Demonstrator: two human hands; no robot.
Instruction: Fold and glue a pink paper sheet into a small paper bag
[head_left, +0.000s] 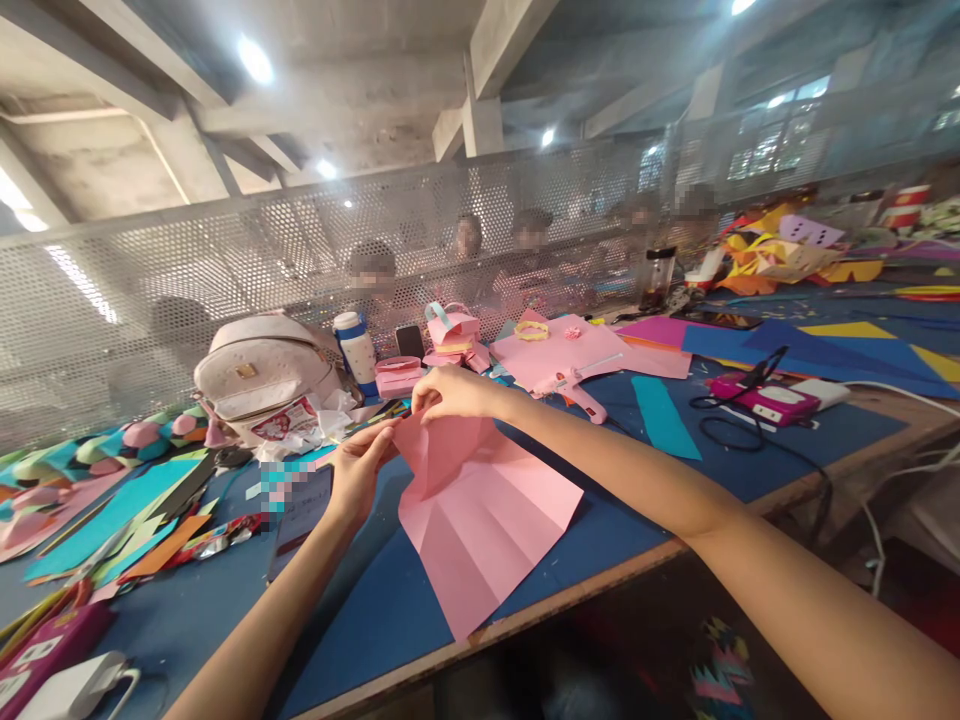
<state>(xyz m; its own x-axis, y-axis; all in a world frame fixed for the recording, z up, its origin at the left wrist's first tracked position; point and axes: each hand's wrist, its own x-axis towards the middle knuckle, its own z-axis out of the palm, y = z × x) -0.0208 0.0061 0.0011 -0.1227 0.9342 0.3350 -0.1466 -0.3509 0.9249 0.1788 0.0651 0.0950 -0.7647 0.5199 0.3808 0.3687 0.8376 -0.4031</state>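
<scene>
The left hand point(358, 470) and right hand point(450, 392) pinch the top edge of the creased pink paper point(480, 520), which lies centre frame on the table point(375, 600). A backpack point(259, 370) sits left of centre, its tag print too small to read. A glue gun point(574, 385) lies beyond the hands.

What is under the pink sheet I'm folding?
The pink sheet lies on blue paper; its near corner reaches the table edge. The left hand and right hand pinch its far end. Anything flat beneath its middle is hidden.

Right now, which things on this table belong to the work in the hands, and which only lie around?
In hand: creased pink paper, its top edge pinched by the left hand and the right hand.
Lying about: glue gun, white backpack, bottle, teal paper strip.
</scene>
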